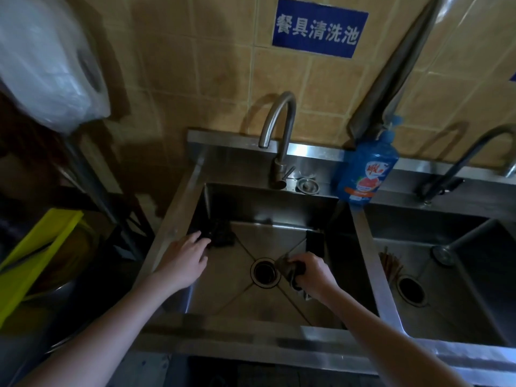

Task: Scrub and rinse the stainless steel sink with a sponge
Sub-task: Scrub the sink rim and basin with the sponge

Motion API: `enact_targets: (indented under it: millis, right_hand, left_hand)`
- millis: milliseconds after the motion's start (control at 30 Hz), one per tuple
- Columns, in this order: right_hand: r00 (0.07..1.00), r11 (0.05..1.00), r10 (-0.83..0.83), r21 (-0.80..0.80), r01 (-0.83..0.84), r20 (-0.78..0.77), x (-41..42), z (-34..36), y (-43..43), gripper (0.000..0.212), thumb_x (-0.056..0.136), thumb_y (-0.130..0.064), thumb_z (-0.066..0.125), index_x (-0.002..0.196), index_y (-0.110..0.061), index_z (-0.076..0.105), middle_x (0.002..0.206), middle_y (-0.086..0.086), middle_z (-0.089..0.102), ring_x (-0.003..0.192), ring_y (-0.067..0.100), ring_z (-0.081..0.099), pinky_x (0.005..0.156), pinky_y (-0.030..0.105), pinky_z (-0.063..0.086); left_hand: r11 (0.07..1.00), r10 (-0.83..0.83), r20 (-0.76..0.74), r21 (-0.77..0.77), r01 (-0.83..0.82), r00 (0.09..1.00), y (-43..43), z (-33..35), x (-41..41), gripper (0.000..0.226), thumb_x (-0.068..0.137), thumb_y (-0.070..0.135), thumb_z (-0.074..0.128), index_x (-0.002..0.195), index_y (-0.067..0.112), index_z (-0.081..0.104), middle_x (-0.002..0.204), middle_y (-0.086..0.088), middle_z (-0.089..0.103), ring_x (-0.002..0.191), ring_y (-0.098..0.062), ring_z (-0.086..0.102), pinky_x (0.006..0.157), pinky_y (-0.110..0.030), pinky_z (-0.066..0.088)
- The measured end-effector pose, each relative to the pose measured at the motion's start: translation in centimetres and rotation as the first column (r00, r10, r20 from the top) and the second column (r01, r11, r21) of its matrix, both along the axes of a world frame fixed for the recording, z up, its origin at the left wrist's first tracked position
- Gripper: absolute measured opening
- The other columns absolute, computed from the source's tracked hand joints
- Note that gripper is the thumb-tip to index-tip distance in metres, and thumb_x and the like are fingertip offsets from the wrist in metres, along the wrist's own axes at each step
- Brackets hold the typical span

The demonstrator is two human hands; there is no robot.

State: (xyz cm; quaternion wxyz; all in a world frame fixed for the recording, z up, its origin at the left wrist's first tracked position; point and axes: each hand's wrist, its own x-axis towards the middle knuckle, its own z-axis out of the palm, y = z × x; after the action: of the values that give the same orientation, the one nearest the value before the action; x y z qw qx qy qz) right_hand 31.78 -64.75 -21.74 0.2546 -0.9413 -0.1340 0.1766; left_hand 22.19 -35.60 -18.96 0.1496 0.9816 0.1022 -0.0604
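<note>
The sponge (291,270) is down in the left basin of the steel sink (240,297), just right of the round drain (264,270). The right hand (314,275) grips it with fingers curled round it. It is dark, soft and crumpled, and its shape is hard to read. What shows runs slantwise, from the drain's edge back toward the near right of the basin.

The left hand (185,258) lies flat and loosely spread, holding nothing. Its fingertips reach the basin's left wall, though whether they touch it I cannot tell.

The basin is squarish, dull brushed metal, with four creases in the floor running in to the drain. A curved steel tap (279,135) stands on the back ledge, spout bent forward over the basin. Beside it lies a small round metal plug (308,186). A blue plastic soap bottle (363,171) stands upright to the right. The wall (212,68) behind is tan square tile.
</note>
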Motion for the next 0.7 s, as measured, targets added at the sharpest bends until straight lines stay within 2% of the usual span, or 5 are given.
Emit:
enact_targets:
  millis: [67,233,400,533,700]
  right_hand:
    - [1.0,1.0,0.001,0.026,0.0,-0.009,0.4,0.5,0.1,0.049,0.079,0.0,0.064,0.116,-0.031,0.062,0.115,-0.002,0.057,0.073,0.004,0.058,0.052,0.018,0.053]
    - [0.998,0.995,0.065,0.072,-0.065,0.007,1.9,2.5,0.4,0.051,0.077,0.003,0.061,0.115,-0.031,0.063,0.112,-0.001,0.064,0.073,0.009,0.064,0.061,0.024,0.059]
    - [0.993,0.991,0.111,0.067,-0.113,0.035,2.9,4.5,0.5,0.05,0.075,0.002,0.06,0.111,-0.033,0.065,0.097,-0.001,0.067,0.073,0.015,0.068,0.059,0.028,0.059]
    - [0.986,0.984,0.152,0.087,-0.158,0.072,3.6,6.1,0.4,0.048,0.075,0.001,0.062,0.107,-0.034,0.066,0.084,-0.012,0.059,0.06,0.003,0.06,0.055,0.024,0.058]
    - [0.967,0.971,0.219,0.068,-0.229,0.133,4.3,7.9,0.8,0.048,0.073,-0.003,0.064,0.111,-0.032,0.066,0.108,-0.002,0.065,0.089,0.013,0.062,0.069,0.022,0.053]
  left_hand:
    - [1.0,0.027,-0.008,0.005,-0.027,1.0,-0.4,0.7,-0.4,0.048,0.097,0.03,0.044,0.143,0.026,0.033,0.155,0.002,0.022,0.137,-0.019,0.031,0.106,-0.032,0.034]
    - [0.996,0.08,0.012,0.029,-0.08,0.997,-2.1,2.2,-1.0,0.048,0.098,0.029,0.042,0.144,0.025,0.031,0.155,0.002,0.02,0.138,-0.017,0.03,0.108,-0.032,0.033]
    - [0.988,0.141,0.039,0.064,-0.143,0.989,-3.2,3.0,-1.6,0.049,0.098,0.029,0.042,0.145,0.024,0.03,0.154,0.002,0.023,0.138,-0.017,0.029,0.108,-0.033,0.033]
    - [0.98,0.181,0.064,0.073,-0.185,0.981,-3.2,3.7,-2.3,0.05,0.097,0.03,0.044,0.144,0.024,0.03,0.153,0.001,0.027,0.137,-0.018,0.033,0.105,-0.033,0.036]
    - [0.969,0.216,0.09,0.107,-0.225,0.972,-3.4,5.2,-2.6,0.053,0.096,0.032,0.045,0.145,0.022,0.028,0.152,-0.001,0.028,0.136,-0.02,0.035,0.105,-0.035,0.038]
